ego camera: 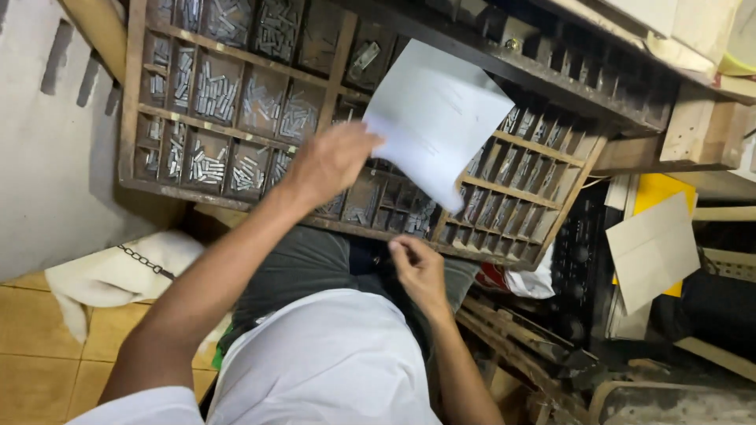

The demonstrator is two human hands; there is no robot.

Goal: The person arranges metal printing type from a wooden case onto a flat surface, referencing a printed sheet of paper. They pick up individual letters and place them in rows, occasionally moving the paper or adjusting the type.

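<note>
My left hand pinches the paper at frame centre, over the type case — best kept flat and readable. Right hand below, fingers curled shut — on what, I can't tell.

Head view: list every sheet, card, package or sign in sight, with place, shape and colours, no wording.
White paper sheet: held by the left hand over the wooden type tray, rectangular.
Pale card: right side, tilted, greyish-white.
Yellow sheet: behind that card, rectangular.
White plastic package: below the tray, crumpled.
</note>
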